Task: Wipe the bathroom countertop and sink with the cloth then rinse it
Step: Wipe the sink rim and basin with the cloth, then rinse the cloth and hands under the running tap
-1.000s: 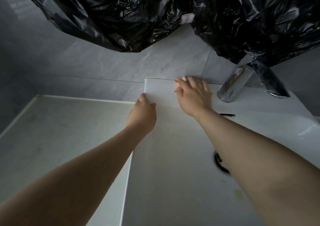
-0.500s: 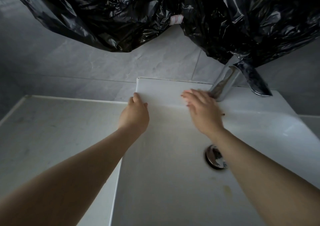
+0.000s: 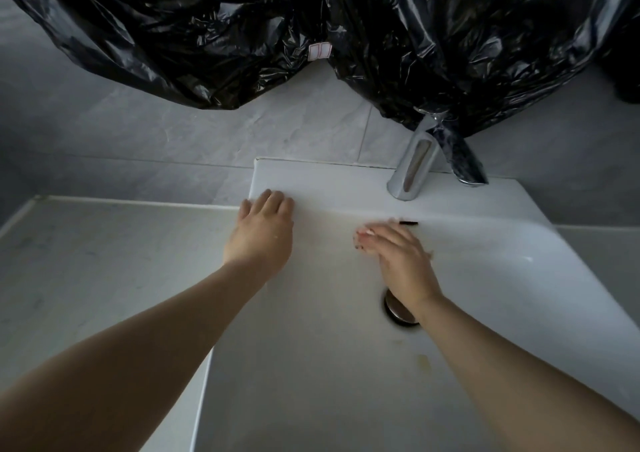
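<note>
Right hand has come off the back ledge: a second ago it was flat up by the left hand's fingertips, then beside the faucet. Now it's down on the sink's rear wall, with the overflow slot just past the fingertips and the drain under the wrist. Its fingers are straight and close together, pressed flat and motion-blurred.

Left hand hasn't moved. It rests on the sink's back-left corner with relaxed fingers draped over the rim, holding nothing.

Cloth: can't make it out. If it's there, it's hidden under the right palm.

Read: ledge pass done, basin wipe starting. A yellowish stain sits behind the right wrist, not yet reached. Countertop, outboard of the left fingers, looks smudged. Rinse still pending.
</note>
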A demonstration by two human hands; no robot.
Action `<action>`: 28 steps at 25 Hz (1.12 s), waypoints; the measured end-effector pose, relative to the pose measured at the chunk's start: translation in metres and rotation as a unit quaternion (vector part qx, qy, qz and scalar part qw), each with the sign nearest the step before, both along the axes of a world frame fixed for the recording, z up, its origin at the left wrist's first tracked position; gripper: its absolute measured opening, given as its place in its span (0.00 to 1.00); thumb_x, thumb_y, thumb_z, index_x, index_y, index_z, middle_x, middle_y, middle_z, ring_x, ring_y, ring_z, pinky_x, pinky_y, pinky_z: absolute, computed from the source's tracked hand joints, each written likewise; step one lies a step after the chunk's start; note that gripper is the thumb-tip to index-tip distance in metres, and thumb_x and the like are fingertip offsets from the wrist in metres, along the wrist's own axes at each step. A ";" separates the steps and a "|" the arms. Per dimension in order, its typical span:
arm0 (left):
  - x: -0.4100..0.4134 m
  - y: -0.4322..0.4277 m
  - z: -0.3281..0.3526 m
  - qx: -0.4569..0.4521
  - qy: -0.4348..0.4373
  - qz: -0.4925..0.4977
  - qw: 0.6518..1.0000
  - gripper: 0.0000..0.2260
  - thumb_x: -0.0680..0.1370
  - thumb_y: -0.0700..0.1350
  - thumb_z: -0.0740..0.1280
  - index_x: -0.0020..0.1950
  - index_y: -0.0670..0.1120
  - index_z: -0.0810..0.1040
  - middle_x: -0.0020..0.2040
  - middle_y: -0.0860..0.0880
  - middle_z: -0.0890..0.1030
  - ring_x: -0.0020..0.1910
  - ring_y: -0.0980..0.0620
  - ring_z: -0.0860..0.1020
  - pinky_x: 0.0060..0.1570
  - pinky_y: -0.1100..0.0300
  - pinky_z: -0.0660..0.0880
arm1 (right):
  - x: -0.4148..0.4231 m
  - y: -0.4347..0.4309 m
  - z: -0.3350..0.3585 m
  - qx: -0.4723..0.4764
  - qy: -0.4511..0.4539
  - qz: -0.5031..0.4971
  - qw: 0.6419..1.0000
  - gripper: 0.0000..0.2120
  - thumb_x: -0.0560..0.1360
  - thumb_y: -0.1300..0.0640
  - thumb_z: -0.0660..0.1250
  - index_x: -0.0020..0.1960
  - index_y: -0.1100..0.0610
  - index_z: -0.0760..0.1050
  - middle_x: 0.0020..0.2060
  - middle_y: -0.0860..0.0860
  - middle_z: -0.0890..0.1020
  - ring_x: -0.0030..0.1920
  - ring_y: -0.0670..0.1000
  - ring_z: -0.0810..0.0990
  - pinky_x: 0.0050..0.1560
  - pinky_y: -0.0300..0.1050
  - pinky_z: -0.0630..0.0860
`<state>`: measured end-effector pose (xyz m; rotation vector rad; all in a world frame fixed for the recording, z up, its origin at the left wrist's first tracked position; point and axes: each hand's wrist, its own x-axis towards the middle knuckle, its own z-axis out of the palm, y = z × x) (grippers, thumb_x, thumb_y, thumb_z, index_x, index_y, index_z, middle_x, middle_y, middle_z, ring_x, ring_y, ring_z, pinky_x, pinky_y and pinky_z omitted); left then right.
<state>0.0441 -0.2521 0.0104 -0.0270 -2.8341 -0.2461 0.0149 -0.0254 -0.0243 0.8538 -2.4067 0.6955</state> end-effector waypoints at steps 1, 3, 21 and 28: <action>0.001 0.000 0.000 -0.002 0.000 -0.013 1.000 0.15 0.78 0.42 0.58 0.65 0.43 0.71 0.66 0.45 0.70 0.70 0.46 0.62 0.68 0.51 0.55 | 0.011 0.006 -0.001 -0.016 -0.048 -0.037 0.998 0.17 0.71 0.72 0.60 0.53 0.62 0.82 0.52 0.55 0.83 0.53 0.56 0.80 0.63 0.34 0.67; 0.005 0.002 0.003 0.011 0.004 -0.039 0.999 0.14 0.78 0.42 0.59 0.62 0.46 0.76 0.65 0.48 0.73 0.71 0.48 0.63 0.70 0.50 0.53 | 0.030 0.013 0.007 -0.075 -0.174 -0.113 0.975 0.20 0.72 0.72 0.62 0.59 0.57 0.79 0.54 0.50 0.83 0.54 0.53 0.80 0.57 0.39 0.73; -0.010 0.135 0.191 0.927 -0.109 -0.054 0.355 0.13 0.80 0.33 0.53 0.61 0.33 0.71 0.60 0.37 0.76 0.60 0.40 0.75 0.57 0.49 0.73 | 0.051 0.053 0.093 -0.431 -0.512 -0.138 0.730 0.04 0.76 0.59 0.64 0.42 0.57 0.74 0.35 0.55 0.78 0.27 0.50 0.79 0.34 0.42 0.76; 0.014 0.155 0.106 0.758 -0.020 0.159 0.633 0.08 0.79 0.37 0.58 0.50 0.42 0.77 0.38 0.49 0.77 0.35 0.54 0.75 0.36 0.64 0.70 | 0.051 0.064 0.095 -0.463 -0.594 -0.031 0.657 0.05 0.75 0.64 0.64 0.40 0.63 0.75 0.32 0.59 0.74 0.29 0.56 0.74 0.30 0.39 0.73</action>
